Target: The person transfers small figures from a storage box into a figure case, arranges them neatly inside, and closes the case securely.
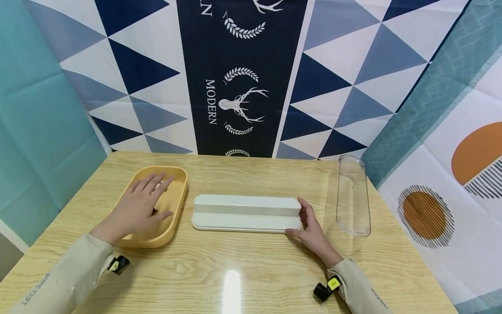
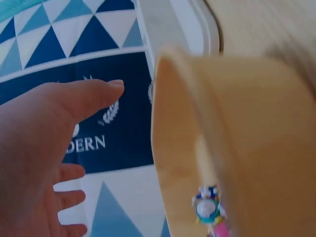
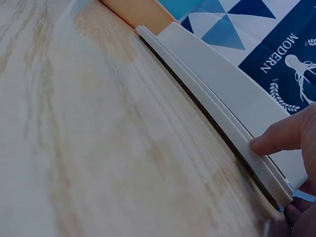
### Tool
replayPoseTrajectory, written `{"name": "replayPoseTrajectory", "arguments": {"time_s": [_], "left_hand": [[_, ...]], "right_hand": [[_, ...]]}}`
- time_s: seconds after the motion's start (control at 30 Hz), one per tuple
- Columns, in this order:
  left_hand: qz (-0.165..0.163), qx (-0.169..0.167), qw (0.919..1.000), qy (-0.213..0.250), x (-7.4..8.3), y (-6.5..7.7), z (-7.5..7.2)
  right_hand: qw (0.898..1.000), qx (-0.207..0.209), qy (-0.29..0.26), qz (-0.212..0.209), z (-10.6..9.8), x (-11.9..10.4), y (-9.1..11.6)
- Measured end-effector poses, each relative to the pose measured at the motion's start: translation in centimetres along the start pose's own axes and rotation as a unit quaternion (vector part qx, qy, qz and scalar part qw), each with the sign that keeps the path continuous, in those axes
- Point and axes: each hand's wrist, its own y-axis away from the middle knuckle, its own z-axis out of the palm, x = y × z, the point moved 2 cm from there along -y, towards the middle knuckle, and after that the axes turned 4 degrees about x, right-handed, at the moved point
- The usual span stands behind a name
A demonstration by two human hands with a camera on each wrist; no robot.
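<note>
My left hand (image 1: 137,211) is over the yellow plastic basket (image 1: 180,207) at the left, its fingers spread and holding nothing. Small colourful toy figures (image 2: 207,210) lie inside the basket; in the head view the hand mostly hides them. At the table's middle lies a long white stepped stand (image 1: 247,221) with rounded ends. Its right end is gripped by my right hand (image 1: 313,231), the thumb on the front edge and the fingers round the far side. The right wrist view shows that thumb (image 3: 276,138) pressing the stand's rim.
A long clear plastic cover (image 1: 354,196) stands on the wooden table (image 1: 196,270) to the right of the stand. Behind the table hangs a patterned cloth (image 1: 239,87), with more cloth at both sides.
</note>
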Motion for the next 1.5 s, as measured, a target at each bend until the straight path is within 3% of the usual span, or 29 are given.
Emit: {"name": "replayPoseTrajectory", "arguments": {"time_s": [0.3, 0.57, 0.77, 0.97, 1.5], "left_hand": [[0.029, -0.005, 0.9994, -0.02, -2.9, -0.4, -0.5], [0.072, -0.048, 0.996, -0.024, -4.4, -0.2, -0.4], [0.116, -0.098, 0.9879, -0.034, -5.6, -0.5, -0.3], [0.129, -0.132, 0.9812, -0.056, -6.1, -1.2, 0.4], [0.165, -0.171, 0.9675, -0.086, -6.3, -2.8, 2.4]], "right_hand": [[1.0, -0.002, 0.003, 0.001, 0.0, -0.1, -0.1], [1.0, 0.0, 0.012, -0.001, -0.1, -0.1, 0.1], [1.0, 0.003, 0.011, -0.001, -0.1, 0.1, 0.0], [1.0, 0.003, 0.011, 0.006, 0.1, 0.1, -0.1], [1.0, -0.002, 0.0, 0.007, 0.0, 0.0, 0.1]]}}
